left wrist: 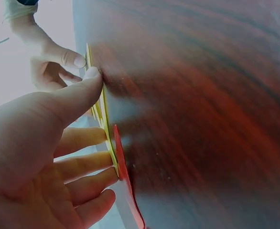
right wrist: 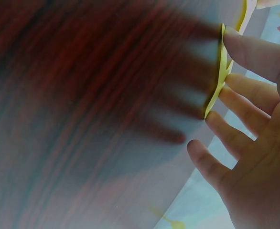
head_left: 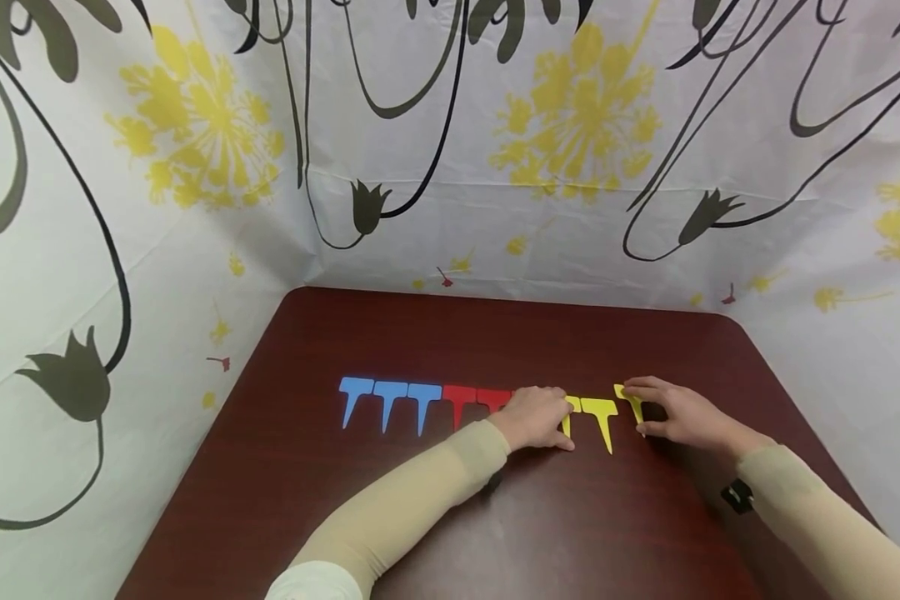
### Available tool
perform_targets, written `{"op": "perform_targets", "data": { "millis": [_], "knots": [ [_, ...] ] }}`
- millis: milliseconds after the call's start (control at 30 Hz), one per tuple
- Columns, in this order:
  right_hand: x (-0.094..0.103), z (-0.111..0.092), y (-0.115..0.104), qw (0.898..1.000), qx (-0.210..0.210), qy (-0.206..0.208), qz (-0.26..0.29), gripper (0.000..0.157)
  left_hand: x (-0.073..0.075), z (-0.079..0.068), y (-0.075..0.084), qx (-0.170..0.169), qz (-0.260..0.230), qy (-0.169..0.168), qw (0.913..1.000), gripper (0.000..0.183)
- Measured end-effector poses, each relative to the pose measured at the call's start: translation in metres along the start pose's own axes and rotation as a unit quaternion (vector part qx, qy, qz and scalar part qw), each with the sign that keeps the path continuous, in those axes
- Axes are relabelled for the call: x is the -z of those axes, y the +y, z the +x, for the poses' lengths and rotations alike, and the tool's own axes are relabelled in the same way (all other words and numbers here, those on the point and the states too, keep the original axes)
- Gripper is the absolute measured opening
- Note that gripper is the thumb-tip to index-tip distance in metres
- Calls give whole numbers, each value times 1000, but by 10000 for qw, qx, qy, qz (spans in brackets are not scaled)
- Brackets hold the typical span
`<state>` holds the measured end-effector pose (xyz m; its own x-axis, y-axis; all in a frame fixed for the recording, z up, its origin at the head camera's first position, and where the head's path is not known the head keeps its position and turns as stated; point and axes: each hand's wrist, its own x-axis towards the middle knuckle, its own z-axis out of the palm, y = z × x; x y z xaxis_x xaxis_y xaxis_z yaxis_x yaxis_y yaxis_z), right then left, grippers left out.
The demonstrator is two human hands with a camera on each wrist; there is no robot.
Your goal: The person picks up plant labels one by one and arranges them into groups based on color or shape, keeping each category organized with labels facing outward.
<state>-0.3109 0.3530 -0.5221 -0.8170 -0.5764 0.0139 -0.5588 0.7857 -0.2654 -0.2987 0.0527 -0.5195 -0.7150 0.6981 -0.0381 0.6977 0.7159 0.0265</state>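
Note:
Flat T-shaped plant labels lie in a row, their pointed stems toward me. My left hand (head_left: 536, 417) holds a yellow plant label (head_left: 567, 423) between thumb and fingers, covering part of it. Right of that lies another yellow plant label (head_left: 600, 407). At the row's right end, slightly apart, my right hand (head_left: 682, 418) holds a third yellow plant label (head_left: 630, 398); in the right wrist view the thumb is at one end of this yellow label (right wrist: 221, 67) and fingers along its other side. Beside the left fingers is a red plant label (left wrist: 123, 167).
Three blue plant labels (head_left: 392, 390) form the row's left end, followed by red plant labels (head_left: 459, 395) partly hidden by the left hand. Everything lies on a dark reddish-brown table (head_left: 495, 333). A patterned white cloth (head_left: 450, 225) stands behind and beside it.

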Motion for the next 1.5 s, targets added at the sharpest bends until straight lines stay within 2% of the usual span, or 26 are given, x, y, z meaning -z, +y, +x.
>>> {"op": "perform_targets", "data": {
  "millis": [167,467,1233,1500],
  "knots": [
    [-1,-7,-1,10000,-3,16,-42,62,0,1,1,27,-70,-104,9999,50],
    [-1,-12,-5,10000,26,21,-91,62,0,4,1,86,-67,-97,9999,50],
    [-6,-24,-21,9998,83,49,-175,61,0,-1,-3,-53,-77,-101,9999,57],
    [-8,-26,-24,9998,84,55,-147,61,3,-3,-5,25,-135,-174,9998,59]
  ]
}}
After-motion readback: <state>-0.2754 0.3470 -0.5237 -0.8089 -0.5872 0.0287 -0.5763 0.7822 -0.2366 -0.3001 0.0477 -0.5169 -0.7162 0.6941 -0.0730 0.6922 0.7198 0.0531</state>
